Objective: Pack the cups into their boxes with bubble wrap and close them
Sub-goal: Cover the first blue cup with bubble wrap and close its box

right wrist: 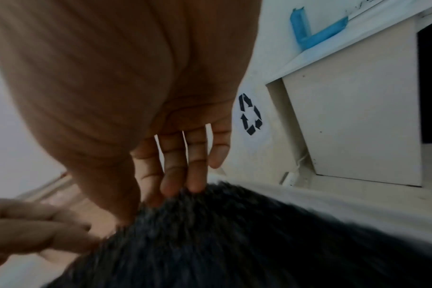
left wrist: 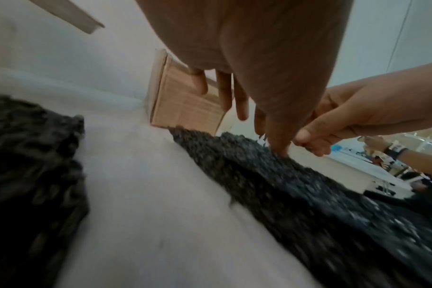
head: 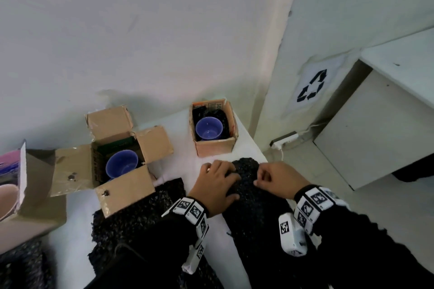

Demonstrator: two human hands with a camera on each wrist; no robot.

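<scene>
Two open cardboard boxes stand on the white table (head: 187, 155). The left box (head: 124, 190) has its flaps spread and holds a blue cup (head: 122, 163). The right box (head: 215, 146) (left wrist: 185, 105) holds another blue cup (head: 209, 128) on black wrap. A black bubble wrap sheet (head: 253, 197) (left wrist: 271, 175) (right wrist: 234, 233) lies at the near right, humped at its far end. My left hand (head: 223, 176) (left wrist: 259, 109) rests on that hump, fingers fairly straight, thumb tip on the wrap. My right hand (head: 270, 178) (right wrist: 180, 175) pinches the wrap's far edge beside it. A second black sheet (head: 141, 213) lies left of them.
A third box (head: 40, 195) with a pink cup (head: 7, 197) sits at the far left. The table ends just right of my right hand. Beyond it on the floor are a power strip (head: 285, 139) and a white cabinet (head: 375, 136). The wall is close behind the boxes.
</scene>
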